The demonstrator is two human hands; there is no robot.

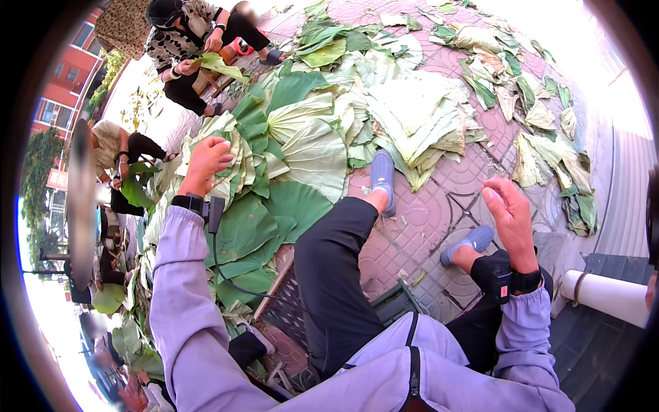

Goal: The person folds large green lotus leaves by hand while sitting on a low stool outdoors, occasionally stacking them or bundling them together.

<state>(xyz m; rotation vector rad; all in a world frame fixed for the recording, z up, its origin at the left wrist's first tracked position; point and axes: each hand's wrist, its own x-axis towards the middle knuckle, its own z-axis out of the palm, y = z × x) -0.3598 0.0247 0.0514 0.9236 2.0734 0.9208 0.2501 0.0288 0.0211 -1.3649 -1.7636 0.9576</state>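
My left hand (204, 163) is raised over a spread of large lotus leaves (305, 154), its fingers curled in and nothing seen in them. Apart from the leaves, my right hand (508, 209) hangs above the paving near my right shoe (468, 244). Its fingers are bent into a loose fist, with no object showing. A pile of folded pale-green leaves (415, 117) lies in front of my left shoe (383, 180). Broad dark-green leaves (244, 226) lie below my left wrist. Both wrists carry dark bands with small devices, and a cable runs from the left one.
A person (195, 55) sits at the far left holding a leaf (221, 66); more people sit farther left among leaves. Scattered drying leaves (508, 75) lie on the patterned paving at the far right. A green plastic stool or crate (397, 304) stands beneath me. A white roll (607, 297) is at right.
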